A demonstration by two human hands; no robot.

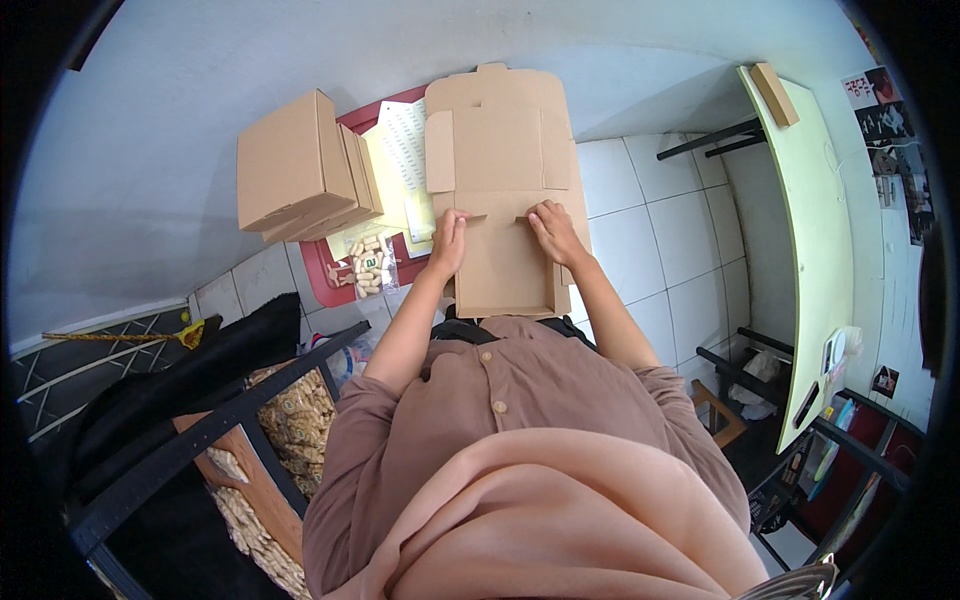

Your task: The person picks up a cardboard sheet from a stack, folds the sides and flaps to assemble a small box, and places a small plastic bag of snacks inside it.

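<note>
A brown cardboard box, partly folded, lies before me with its near walls upright and its long lid panel spread flat away from me. My left hand is closed on the box's left side, its fingertips at a small inward-bent flap. Across from it, my right hand grips the right side at a matching flap, fingers curled over the edge. What the thumbs press on is partly hidden by the hands.
Finished-looking cardboard boxes are stacked at left on a red table. Beside them lie printed paper sheets and a clear bag of small pale pieces. A pale green tabletop stands at right, above white floor tiles.
</note>
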